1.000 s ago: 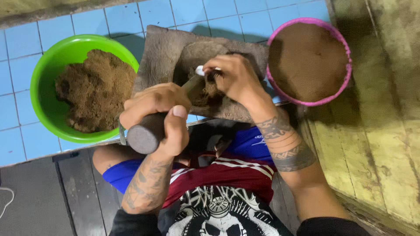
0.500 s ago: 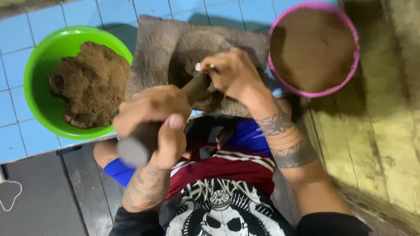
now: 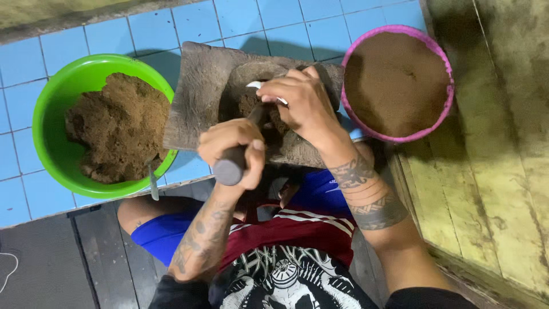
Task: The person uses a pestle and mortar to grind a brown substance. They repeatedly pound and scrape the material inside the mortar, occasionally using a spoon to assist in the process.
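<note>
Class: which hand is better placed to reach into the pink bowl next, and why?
Probably the right hand: it sits over the stone slab next to the pink bowl, pinching a small white tool. The left hand grips the pestle, farther off.

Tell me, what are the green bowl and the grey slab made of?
The green bowl looks like plastic: bright even colour, smooth glossy rim. The grey slab under the hands looks like rough stone, dull and pitted with a hollow worn into it, though weathered wood can't be ruled out.
</note>
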